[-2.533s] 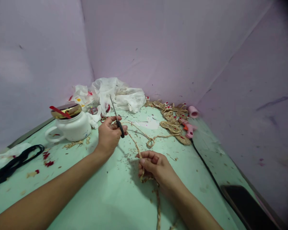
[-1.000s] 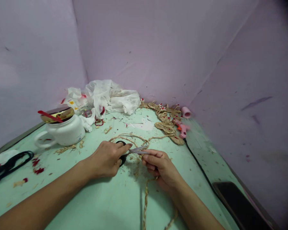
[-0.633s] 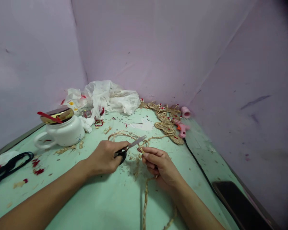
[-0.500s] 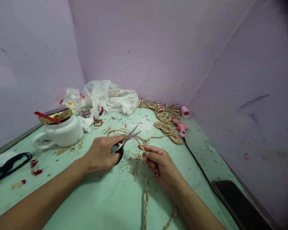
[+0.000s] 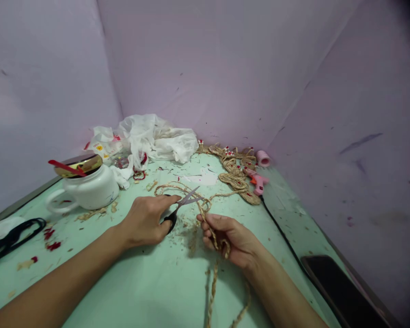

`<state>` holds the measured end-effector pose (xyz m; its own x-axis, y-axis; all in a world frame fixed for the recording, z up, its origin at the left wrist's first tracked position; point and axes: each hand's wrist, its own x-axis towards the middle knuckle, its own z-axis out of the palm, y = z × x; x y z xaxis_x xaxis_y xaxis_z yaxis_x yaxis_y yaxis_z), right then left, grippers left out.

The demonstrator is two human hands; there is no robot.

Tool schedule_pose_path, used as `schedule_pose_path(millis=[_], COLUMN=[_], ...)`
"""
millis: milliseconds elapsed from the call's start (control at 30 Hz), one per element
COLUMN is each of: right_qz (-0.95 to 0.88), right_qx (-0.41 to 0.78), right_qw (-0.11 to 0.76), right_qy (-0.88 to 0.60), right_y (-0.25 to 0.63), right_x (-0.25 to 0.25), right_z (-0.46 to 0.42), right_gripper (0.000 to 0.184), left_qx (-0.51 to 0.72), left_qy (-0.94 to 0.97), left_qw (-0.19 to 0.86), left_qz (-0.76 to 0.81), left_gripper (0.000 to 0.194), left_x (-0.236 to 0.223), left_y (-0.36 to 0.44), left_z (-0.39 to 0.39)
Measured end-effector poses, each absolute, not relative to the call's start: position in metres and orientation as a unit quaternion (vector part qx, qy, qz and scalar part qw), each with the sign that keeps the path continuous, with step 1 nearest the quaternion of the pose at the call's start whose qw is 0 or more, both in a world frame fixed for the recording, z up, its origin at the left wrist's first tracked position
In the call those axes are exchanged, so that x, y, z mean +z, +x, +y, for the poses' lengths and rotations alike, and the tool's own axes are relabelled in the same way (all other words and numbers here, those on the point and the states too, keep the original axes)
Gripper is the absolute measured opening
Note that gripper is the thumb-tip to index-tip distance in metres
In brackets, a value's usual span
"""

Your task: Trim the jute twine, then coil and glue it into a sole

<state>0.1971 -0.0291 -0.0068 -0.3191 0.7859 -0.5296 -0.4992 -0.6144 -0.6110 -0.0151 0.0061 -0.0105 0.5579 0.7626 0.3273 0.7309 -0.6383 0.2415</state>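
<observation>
1. Left hand [image 5: 148, 221]: clamped on the scissors [image 5: 179, 206], thumb and fingers at the black handles. Blades spread, pointing away to the right, above the surface [image 5: 140, 282]; tips near the rope.
2. Right hand [image 5: 230, 237]: clamped on the braided rope [image 5: 216, 241], held between thumb and fingers, palm partly turned up. A bend of rope lies across the palm.
3. Rope, course: loops on the surface beyond both hands, one strand running right to the coiled rope pieces [image 5: 234, 181]; further lengths below the right hand, toward the near side. Links between lengths partly hidden by the hand.
4. Right side: pink glue gun [image 5: 258, 183] against the coiled pieces, black cord [image 5: 287, 232] trailing nearer; pink roll [image 5: 263, 159] just behind. Dark flat object [image 5: 345, 291] at near right.
5. Left side: white mug [image 5: 92, 189] with gold lid [image 5: 84, 165] tilted on top, red strip [image 5: 66, 167] across it. Crumpled white bag [image 5: 157, 136] behind; black looped cord [image 5: 17, 239] at far left, red scraps [image 5: 53, 246] beside it.
</observation>
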Motion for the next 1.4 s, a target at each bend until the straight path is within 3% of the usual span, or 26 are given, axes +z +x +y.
schedule_pose_path(millis=[100, 367, 733, 1400], right_qz=[-0.161, -0.132, -0.252, -0.268], right_qx=[0.803, 0.728, 0.582, 0.581], right_qw=[0.407, 0.509, 0.590, 0.582], right_qy=[-0.405, -0.439, -0.500, -0.501], right_y=[0.199, 0.197, 0.187, 0.187], right_x=[-0.006, -0.003, -0.008, -0.008], right_z=[-0.028, -0.025, -0.030, -0.031], right_gripper=[0.003, 0.005, 0.026, 0.027], left_qx=[0.206, 0.146, 0.155, 0.147], left_qy=[0.890, 0.914, 0.901, 0.894], left_qw=[0.034, -0.042, -0.139, -0.139], left_qz=[0.406, 0.377, 0.381, 0.399], left_gripper=[0.047, 0.048, 0.045, 0.045], left_x=[-0.010, -0.011, -0.019, -0.021], left_y=[-0.015, -0.015, -0.018, -0.016], left_z=[0.006, 0.006, 0.006, 0.008])
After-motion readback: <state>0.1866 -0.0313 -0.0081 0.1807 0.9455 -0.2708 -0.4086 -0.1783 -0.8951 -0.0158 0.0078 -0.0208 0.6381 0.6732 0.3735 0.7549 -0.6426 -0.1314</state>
